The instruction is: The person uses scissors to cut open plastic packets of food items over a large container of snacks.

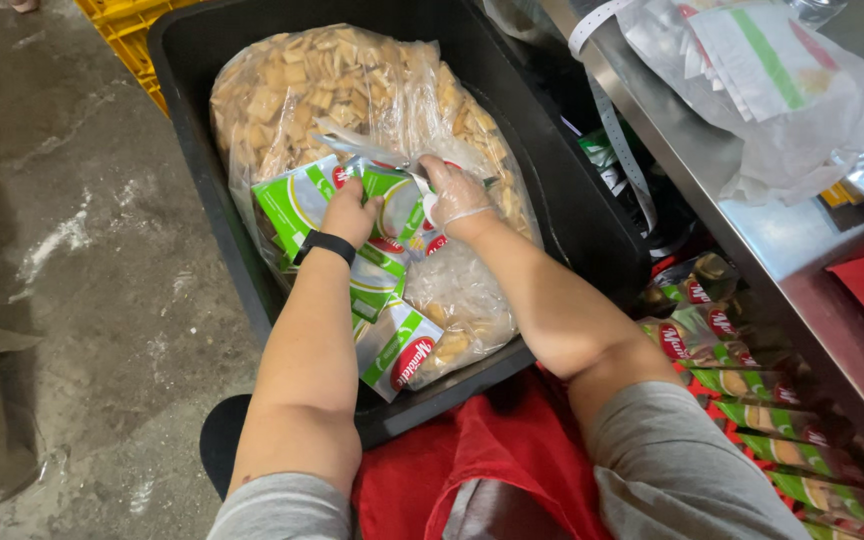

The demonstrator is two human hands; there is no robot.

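Both my hands reach down into a black bin [202, 190] that holds a big clear bag of square crackers [352, 90]. My left hand [350, 213], bare with a black wristband, grips a small green-and-white snack packet [297, 200]. My right hand [455, 195], in a thin clear glove, pinches the top of another green packet [399, 205] right beside it. More of the same packets [397, 350] lie stacked below my wrists, on top of the cracker bag.
A steel table [782, 240] runs along the right, with clear plastic bags [782, 80] on top. Filled green-and-red packets [752, 385] lie in a row under its edge. A yellow crate [122, 20] stands behind the bin. Concrete floor [72, 250] lies on the left; red cloth [502, 450] covers my lap.
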